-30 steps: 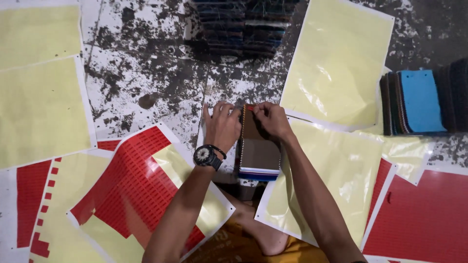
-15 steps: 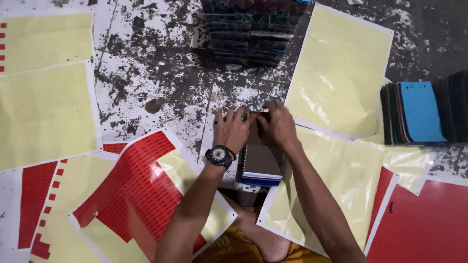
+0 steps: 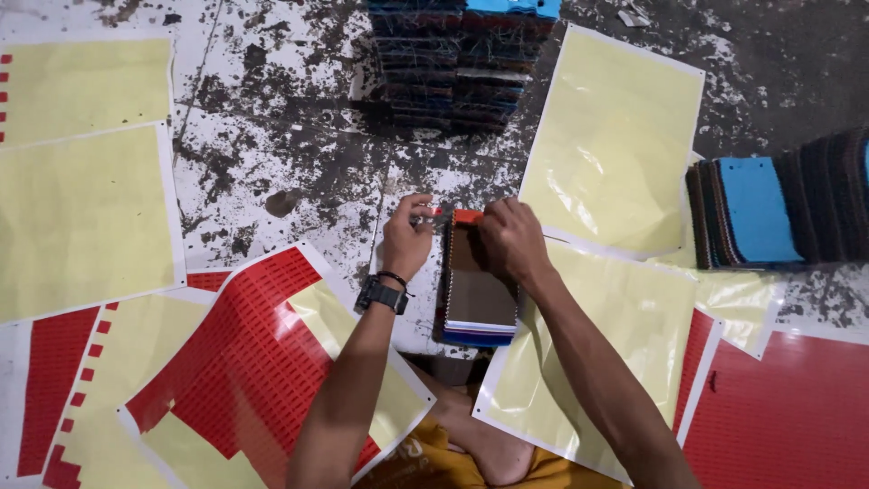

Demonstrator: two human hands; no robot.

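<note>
Both hands have slid up to the top edge of the book since a moment ago. Yellow sheets (image 3: 86,222) and red sheets (image 3: 262,362) lie all over the floor (image 3: 290,136). One stack (image 3: 457,68) sits past the book (image 3: 477,290). The right hand (image 3: 513,240) presses on the book. The left hand (image 3: 407,237) pinches a small red sticker (image 3: 434,210) in closed fingers.

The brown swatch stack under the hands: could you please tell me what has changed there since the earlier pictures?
The left hand has lifted off the brown spiral-bound swatch stack and moved to its top left corner, pinching a small red strip. The right hand has slid up to the same top edge. The stack and the yellow backing sheets lie as before.
</note>
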